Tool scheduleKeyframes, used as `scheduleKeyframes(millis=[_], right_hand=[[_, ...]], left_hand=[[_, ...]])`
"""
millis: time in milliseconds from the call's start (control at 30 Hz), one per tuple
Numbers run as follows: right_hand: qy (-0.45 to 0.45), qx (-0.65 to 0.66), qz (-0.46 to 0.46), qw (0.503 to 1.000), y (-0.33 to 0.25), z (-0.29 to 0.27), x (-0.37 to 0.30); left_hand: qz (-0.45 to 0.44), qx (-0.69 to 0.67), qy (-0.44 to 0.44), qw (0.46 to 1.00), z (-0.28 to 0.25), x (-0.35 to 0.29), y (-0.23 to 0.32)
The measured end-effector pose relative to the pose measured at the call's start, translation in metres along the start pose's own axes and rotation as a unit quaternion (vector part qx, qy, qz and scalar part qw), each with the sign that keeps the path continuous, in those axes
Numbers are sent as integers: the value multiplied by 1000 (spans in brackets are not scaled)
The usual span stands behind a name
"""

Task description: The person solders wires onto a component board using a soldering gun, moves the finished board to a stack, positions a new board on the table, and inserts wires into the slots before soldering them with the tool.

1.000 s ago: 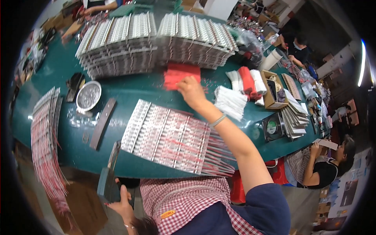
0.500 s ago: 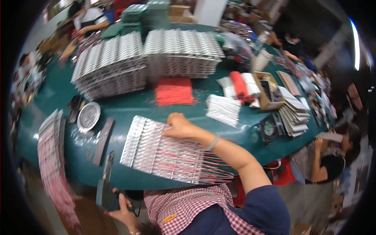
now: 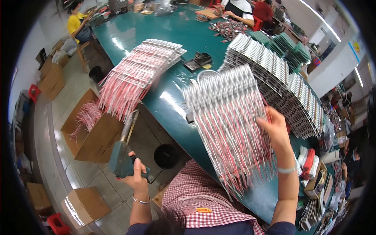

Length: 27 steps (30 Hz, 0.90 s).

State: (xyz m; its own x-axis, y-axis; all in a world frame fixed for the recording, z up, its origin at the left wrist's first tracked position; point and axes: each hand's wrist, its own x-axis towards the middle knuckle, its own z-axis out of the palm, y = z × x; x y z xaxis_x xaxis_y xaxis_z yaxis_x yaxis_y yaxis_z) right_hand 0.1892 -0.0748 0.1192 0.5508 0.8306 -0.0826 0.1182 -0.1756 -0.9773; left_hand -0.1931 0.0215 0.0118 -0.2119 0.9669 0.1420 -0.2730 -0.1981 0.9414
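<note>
My left hand (image 3: 137, 178) is wrapped round the grip of a teal pistol-shaped corded tool (image 3: 122, 158) with a long thin metal tip, held beyond the table edge above the floor. The tip points up toward a stack of wired panels (image 3: 137, 66), whose red and white wires hang over that edge. In my right hand (image 3: 275, 125) is another wired panel (image 3: 221, 98), pinched by its right side and tilted up over the table. Silvery rows cross its upper part, and loose red and white wires trail toward me.
Tall stacks of silvery panels (image 3: 262, 58) stand at the back right. A round dish (image 3: 207, 73) and a black tray (image 3: 199, 61) lie behind the held panel. An open cardboard box (image 3: 98, 143) with wires inside sits on the floor at left. Other people work around the table.
My view has swung left. The panel that lay on the table is now lifted and tilted in my right hand. My left hand still holds the teal tool.
</note>
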Motion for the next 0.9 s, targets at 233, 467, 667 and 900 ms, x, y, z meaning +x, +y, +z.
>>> scheduleKeyframes(millis=[233,467,667,900], right_hand=[[-24,256,-10,966,-20,172,214],[173,74,50,981,35,330,296],[254,71,76,962,22,389,271],[310,14,111,944,8,406,272]], left_hand=[[120,68,160,977,-37,21,4],[117,127,225,959,-81,17,2],[104,128,237,957,-77,27,-2],[95,102,208,968,-39,34,0]])
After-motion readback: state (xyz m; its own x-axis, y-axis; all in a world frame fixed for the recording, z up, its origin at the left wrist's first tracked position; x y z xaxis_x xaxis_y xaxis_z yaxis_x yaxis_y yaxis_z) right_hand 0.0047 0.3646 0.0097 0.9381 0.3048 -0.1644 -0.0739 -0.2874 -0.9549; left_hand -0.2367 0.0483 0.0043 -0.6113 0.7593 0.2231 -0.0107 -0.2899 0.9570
